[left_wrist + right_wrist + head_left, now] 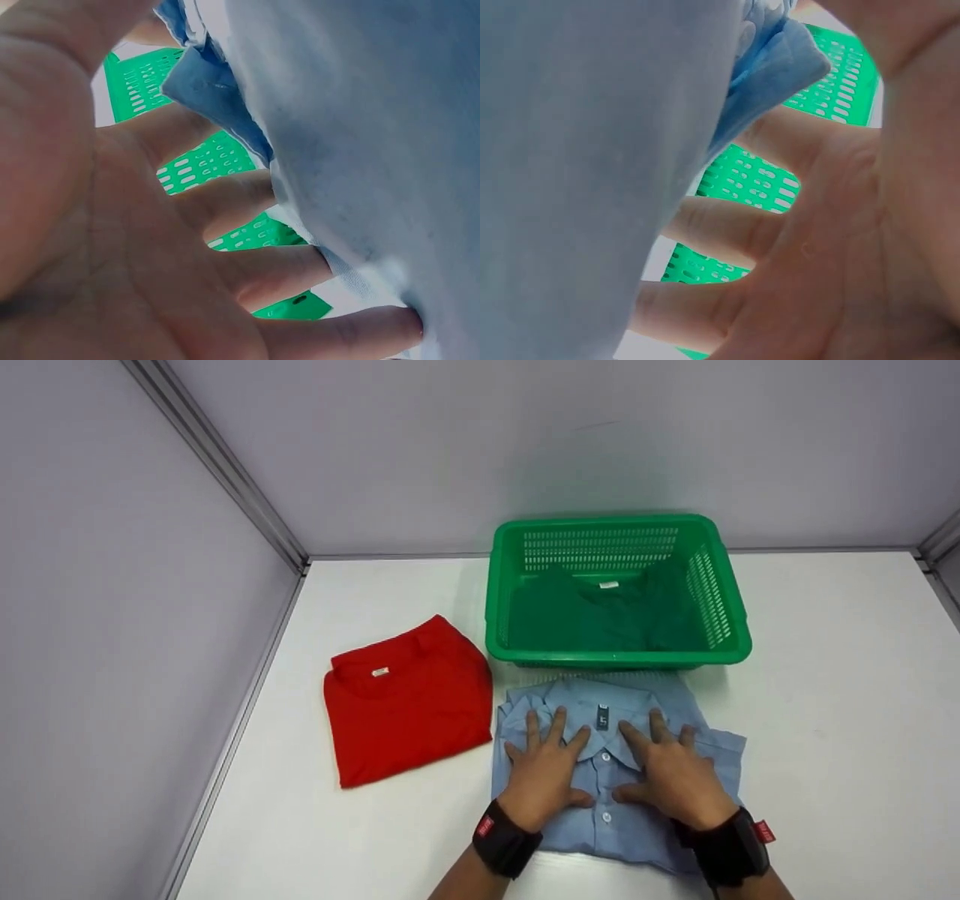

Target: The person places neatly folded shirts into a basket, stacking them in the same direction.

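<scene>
A light blue button-up shirt [600,836] lies folded on the white table, its collar toward the basket and a dark label inside the neck. My left hand [541,780] rests on the shirt left of the buttons, fingers spread. On the other side of the buttons, my right hand [675,780] rests with its fingers spread too. In the left wrist view, straight fingers [232,199] meet the blue cloth [360,135] beside a collar point. The right wrist view shows the other collar point [780,71] near the fingers of that hand.
Behind the shirt stands a green plastic basket [619,658] with a green garment [570,611] inside. A folded red shirt [412,709] lies to the left on the table [840,697]. Grey panels [600,450] close off the back and left side.
</scene>
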Demonstrator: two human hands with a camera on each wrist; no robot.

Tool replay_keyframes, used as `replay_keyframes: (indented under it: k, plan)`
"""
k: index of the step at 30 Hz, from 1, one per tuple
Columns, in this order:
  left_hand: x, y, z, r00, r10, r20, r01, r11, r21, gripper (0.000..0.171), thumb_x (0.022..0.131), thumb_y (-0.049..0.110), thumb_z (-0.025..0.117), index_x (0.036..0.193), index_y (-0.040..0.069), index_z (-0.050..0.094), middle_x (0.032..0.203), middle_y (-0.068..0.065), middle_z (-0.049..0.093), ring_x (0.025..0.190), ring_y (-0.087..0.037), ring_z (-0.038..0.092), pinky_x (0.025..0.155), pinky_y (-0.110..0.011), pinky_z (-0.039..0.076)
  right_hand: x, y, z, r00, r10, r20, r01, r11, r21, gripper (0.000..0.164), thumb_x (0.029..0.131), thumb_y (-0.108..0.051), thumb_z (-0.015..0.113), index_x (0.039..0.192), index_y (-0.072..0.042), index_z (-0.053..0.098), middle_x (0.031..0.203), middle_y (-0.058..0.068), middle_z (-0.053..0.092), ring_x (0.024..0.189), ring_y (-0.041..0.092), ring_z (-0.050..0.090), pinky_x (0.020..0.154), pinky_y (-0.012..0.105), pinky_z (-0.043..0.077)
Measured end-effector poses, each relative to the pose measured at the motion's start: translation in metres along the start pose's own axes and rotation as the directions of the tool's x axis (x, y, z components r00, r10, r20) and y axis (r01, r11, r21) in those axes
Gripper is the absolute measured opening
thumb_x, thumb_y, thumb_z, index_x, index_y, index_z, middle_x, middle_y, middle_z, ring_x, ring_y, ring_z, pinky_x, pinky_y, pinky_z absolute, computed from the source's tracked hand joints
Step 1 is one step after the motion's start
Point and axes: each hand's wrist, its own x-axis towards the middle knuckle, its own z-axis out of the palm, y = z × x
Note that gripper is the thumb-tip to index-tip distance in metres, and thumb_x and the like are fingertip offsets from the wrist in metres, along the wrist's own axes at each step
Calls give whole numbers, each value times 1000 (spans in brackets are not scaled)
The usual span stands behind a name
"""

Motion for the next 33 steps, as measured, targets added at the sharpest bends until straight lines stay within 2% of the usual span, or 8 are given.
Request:
replay_keyframes:
  k: [13,17,20,22,25,27,30,33]
  plan:
    - [-2,3,2,1000,21,9,-21,1000,17,93,75,47,95,156,27,53,171,-12,37,155,-54,32,98,-83,45,-6,3,0,1000,-13,-20,13,1000,-21,101,74,-53,92,155,-8,51,159,44,32,131,83,32,77,90,43]
    - [-2,-2,-5,998,34,45,-33,999,-28,92,78,46,93,158,27,51,172,-11,34,157,-54,26,101,-83,43,-5,5,-2,998,-47,-39,47,999,7,99,75,-51,92,154,-7,53,159,44,34,129,84,33,80,89,44]
    - [-2,-11,-12,995,48,82,-40,994,-100,88,82,41,91,158,26,50,173,-9,33,159,-53,24,105,-81,42,-5,10,-6,996,-77,-40,79,994,71,96,77,-49,91,154,-5,52,158,44,36,129,83,35,91,86,44]
    - [-2,-18,-18,995,64,82,-50,985,-167,84,86,37,89,159,24,50,173,-8,35,158,-51,26,110,-75,43,-5,15,-11,995,-87,-41,91,989,118,94,81,-48,89,154,-4,52,158,42,38,132,77,39,98,81,45]
    - [-2,-31,-27,997,80,1,-77,963,-260,76,91,31,84,158,19,51,169,-8,42,156,-43,38,116,-61,46,-10,27,-24,995,-76,-60,86,980,182,89,87,-46,85,155,-2,49,158,37,43,140,65,44,108,74,43]
    - [-7,-40,-31,995,52,-82,-74,952,-296,68,94,30,81,155,16,54,162,-10,51,150,-36,49,116,-51,50,-16,39,-32,994,-41,-98,62,972,226,85,91,-46,81,155,-1,49,157,34,47,143,58,46,112,72,42]
    - [-18,-57,-33,980,-34,-195,-32,945,-325,56,95,29,80,145,10,63,144,-13,66,132,-29,64,106,-47,57,-31,62,-38,987,48,-155,-3,960,279,83,96,-46,77,156,2,46,153,36,50,141,57,48,111,71,41]
    - [-30,-73,-35,970,-132,-207,43,923,-384,48,95,27,80,135,3,68,124,-16,72,113,-31,70,92,-48,61,-46,87,-40,980,161,-118,-116,939,325,87,100,-51,69,158,7,38,151,40,48,137,60,50,105,71,47]
